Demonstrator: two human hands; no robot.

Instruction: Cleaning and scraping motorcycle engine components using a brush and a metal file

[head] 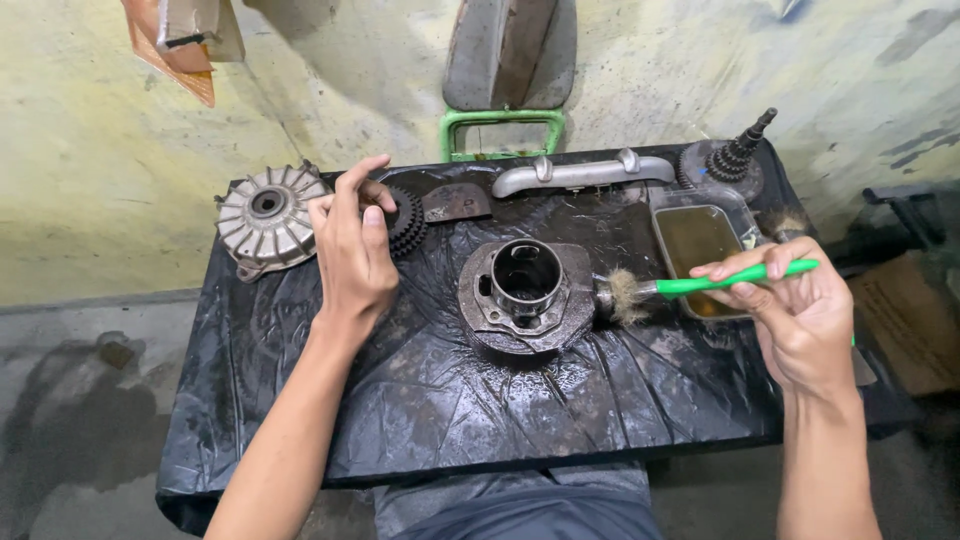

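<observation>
Even, soft light from above, med brightness, no hard shadows. Wet black plastic sheet (450,400) betw. the hands throws streaky glare, strongest below the cylinder part (525,295). Metal handle bar (580,172) beyond the right hand (800,320) shines pale. Floor below left hand (352,255) is dim, w/ a dark stain. Centre is sharp; brush (700,285) bristles slightly soft. Wide-angle bend at edges: forearms stretch toward bottom corners. Far right of right hand falls into murky shade.
</observation>
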